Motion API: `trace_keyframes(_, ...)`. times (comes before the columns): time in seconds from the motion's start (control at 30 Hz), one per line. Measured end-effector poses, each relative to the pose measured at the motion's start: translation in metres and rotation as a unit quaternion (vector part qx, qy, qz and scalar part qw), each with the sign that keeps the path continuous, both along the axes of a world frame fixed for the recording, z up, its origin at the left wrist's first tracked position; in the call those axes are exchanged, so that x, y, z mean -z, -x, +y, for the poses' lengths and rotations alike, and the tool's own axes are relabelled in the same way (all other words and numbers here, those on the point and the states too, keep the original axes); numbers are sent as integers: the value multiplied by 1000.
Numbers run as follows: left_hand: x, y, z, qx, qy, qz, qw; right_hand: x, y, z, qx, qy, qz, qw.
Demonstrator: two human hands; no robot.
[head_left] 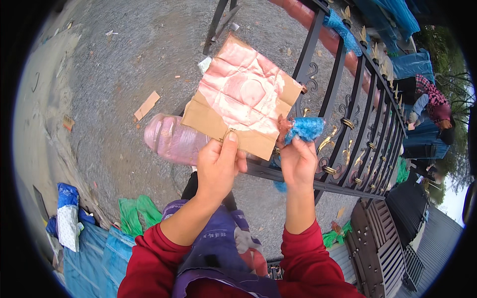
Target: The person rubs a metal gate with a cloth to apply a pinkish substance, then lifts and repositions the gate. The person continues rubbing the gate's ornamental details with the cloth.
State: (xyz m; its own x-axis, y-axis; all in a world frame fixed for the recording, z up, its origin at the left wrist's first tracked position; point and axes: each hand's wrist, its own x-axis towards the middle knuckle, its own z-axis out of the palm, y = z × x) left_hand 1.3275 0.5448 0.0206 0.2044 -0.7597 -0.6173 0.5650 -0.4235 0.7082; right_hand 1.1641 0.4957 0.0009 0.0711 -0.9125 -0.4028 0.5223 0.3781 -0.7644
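My left hand (217,168) pinches the lower edge of a creased piece of cardboard (243,89) between thumb and fingers. The cardboard is brown, with a large shiny pinkish patch over most of its face. A small wad of blue bubble wrap (309,128), stained copper-brown at its left end, is gripped in my right hand (299,161). That stained end meets or overlaps the cardboard's right edge; I cannot tell if it presses on it. Beneath and beyond both hands lies a black metal gate panel (332,87) with scrolls and gold-coloured ornaments, partly hidden by the cardboard.
A pink plastic-wrapped roll (171,139) sticks out left of the panel. Cardboard scraps (146,106) lie on the gravel (134,59). Green sheeting (139,214) and blue sheeting (87,263) are at lower left. Brown slatted metal panels (370,243) stand lower right. Another person (431,102) bends at far right.
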Motion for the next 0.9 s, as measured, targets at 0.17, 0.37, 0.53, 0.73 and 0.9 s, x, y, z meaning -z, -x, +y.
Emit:
trace_keyframes(0.17,4,-19,-2,-51,5,6,999,7,10,5,-31,-1,29,999)
trace_keyframes(0.37,-4,-9,-2,-27,11,-31,999,8,4,-4,-15,-55,-137,989)
trace_keyframes(0.53,19,-6,0,-21,19,-104,994,5,7,2,-46,-108,-232,966)
trace_keyframes(0.73,7,-1,4,-40,4,-33,999,-1,-9,-1,8,-50,-66,997)
trace_keyframes(0.9,7,-6,0,-56,2,9,998,10,-8,12,-19,-69,18,997)
